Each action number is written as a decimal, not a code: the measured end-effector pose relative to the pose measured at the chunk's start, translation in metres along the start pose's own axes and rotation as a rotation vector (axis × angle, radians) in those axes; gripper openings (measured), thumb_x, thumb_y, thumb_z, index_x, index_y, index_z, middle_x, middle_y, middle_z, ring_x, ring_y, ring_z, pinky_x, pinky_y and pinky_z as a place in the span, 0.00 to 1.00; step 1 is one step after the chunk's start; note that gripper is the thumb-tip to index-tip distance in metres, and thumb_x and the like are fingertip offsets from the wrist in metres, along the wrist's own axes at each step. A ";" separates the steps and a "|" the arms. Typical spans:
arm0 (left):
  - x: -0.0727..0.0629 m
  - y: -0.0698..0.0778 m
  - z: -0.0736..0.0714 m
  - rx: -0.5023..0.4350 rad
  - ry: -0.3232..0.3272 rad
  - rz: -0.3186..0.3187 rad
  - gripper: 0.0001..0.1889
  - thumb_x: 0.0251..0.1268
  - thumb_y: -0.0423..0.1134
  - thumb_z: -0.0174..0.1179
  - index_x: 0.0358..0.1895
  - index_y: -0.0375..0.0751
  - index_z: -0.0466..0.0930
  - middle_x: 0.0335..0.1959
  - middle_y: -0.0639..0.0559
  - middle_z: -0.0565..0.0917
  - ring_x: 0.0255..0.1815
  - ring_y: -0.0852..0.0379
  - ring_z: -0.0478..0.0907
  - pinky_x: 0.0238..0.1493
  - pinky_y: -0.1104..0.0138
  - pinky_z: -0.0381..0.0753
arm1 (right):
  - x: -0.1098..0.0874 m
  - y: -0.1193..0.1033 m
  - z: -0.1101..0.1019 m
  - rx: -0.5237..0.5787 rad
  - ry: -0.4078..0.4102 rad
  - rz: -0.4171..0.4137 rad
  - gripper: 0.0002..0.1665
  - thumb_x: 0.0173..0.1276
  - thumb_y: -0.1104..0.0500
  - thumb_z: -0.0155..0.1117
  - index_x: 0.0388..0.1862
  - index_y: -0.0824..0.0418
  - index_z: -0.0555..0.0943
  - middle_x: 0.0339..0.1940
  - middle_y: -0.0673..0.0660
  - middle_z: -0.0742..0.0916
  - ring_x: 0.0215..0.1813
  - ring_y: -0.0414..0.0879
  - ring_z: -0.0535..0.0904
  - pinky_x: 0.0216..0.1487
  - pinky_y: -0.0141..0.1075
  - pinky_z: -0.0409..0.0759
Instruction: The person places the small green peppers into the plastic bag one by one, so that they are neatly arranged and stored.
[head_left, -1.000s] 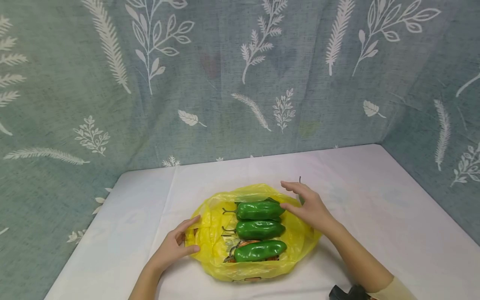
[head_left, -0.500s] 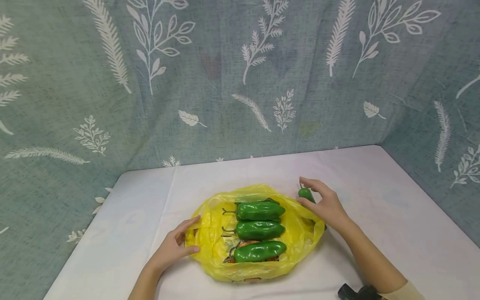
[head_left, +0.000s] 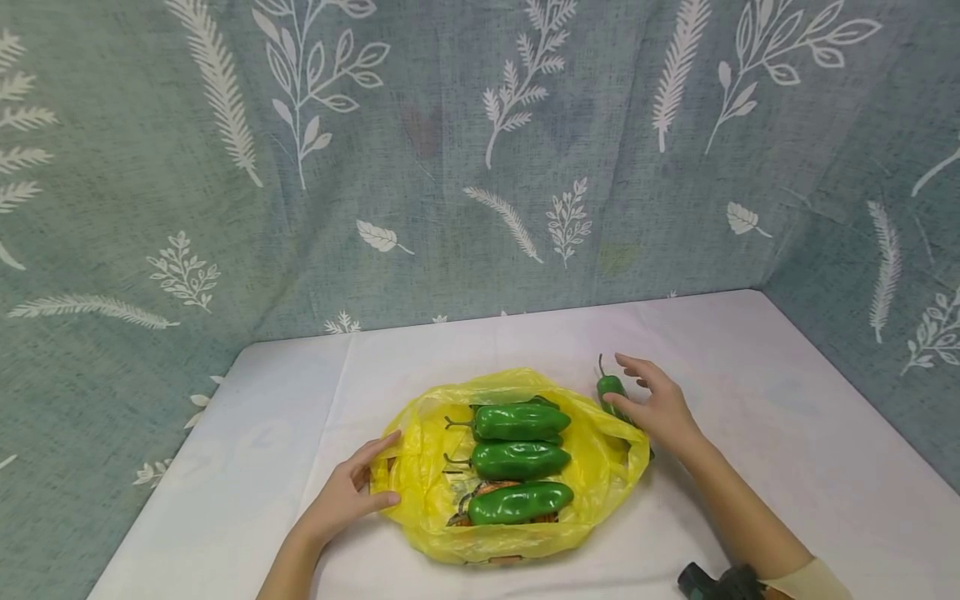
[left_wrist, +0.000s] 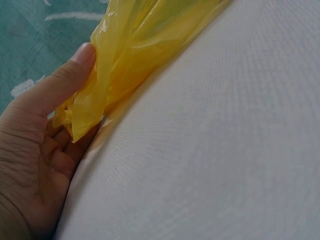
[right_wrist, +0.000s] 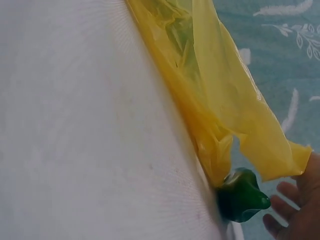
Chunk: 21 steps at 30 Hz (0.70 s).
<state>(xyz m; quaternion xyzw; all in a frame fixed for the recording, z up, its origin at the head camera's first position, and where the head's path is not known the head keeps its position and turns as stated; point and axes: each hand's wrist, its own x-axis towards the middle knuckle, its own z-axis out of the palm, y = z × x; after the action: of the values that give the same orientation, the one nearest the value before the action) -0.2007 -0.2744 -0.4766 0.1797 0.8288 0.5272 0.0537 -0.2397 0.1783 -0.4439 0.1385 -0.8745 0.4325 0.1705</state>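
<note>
A yellow plastic bag (head_left: 510, 543) lies with its mouth up. Inside it are green peppers, the three plainest being a back pepper (head_left: 517, 422), a middle pepper (head_left: 519, 460) and a front pepper (head_left: 519, 502). My left hand (head_left: 347, 486) holds the bag's left end between thumb and curved fingers. By the bag's right side my right hand (head_left: 660, 410) has loosely bent, parted fingers, its thumb over another green pepper (head_left: 612, 388). That pepper lies on the table, partly covered by the bag's edge; its tip (right_wrist: 245, 195) shows in the right wrist view.
The table (head_left: 750, 400) has a white cloth. Leaf-patterned grey-green cloth (head_left: 450, 208) rises behind it and at the sides. A black device (head_left: 720, 582) sits by my right forearm. Orange and dark patches (head_left: 498, 485) show among the bagged peppers.
My right hand has moved right, from the bag's back pepper to the pepper beside the bag, uncovering more of that pepper. The bag's right edge spread outward. My left hand stayed still.
</note>
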 end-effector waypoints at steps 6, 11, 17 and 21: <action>0.000 0.000 0.001 0.018 0.010 -0.025 0.37 0.53 0.35 0.69 0.69 0.49 0.65 0.68 0.45 0.67 0.63 0.81 0.59 0.60 0.85 0.57 | 0.000 0.008 0.005 -0.005 -0.083 0.150 0.41 0.59 0.56 0.70 0.68 0.64 0.65 0.66 0.65 0.71 0.62 0.62 0.69 0.61 0.58 0.70; -0.001 0.001 0.000 0.010 0.003 -0.010 0.37 0.54 0.35 0.68 0.69 0.48 0.64 0.68 0.44 0.67 0.63 0.81 0.59 0.60 0.84 0.58 | -0.002 0.013 0.007 0.003 -0.130 0.206 0.44 0.59 0.53 0.70 0.70 0.64 0.63 0.68 0.65 0.69 0.64 0.63 0.68 0.63 0.57 0.68; 0.000 0.001 0.000 0.016 0.007 -0.028 0.37 0.54 0.35 0.69 0.69 0.49 0.64 0.68 0.45 0.67 0.63 0.81 0.59 0.60 0.84 0.58 | -0.002 0.018 0.008 0.006 -0.165 0.259 0.46 0.58 0.51 0.71 0.71 0.62 0.61 0.68 0.65 0.70 0.61 0.61 0.70 0.61 0.56 0.71; 0.001 0.001 0.000 0.016 0.011 -0.038 0.38 0.53 0.35 0.69 0.69 0.50 0.65 0.68 0.46 0.67 0.63 0.81 0.59 0.60 0.84 0.57 | -0.001 0.022 0.007 -0.008 -0.180 0.298 0.47 0.58 0.51 0.71 0.72 0.60 0.60 0.68 0.65 0.69 0.63 0.62 0.69 0.62 0.57 0.69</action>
<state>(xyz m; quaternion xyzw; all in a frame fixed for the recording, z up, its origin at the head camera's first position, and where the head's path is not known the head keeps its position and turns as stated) -0.2013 -0.2732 -0.4757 0.1612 0.8366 0.5203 0.0578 -0.2488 0.1857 -0.4636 0.0450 -0.8988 0.4353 0.0259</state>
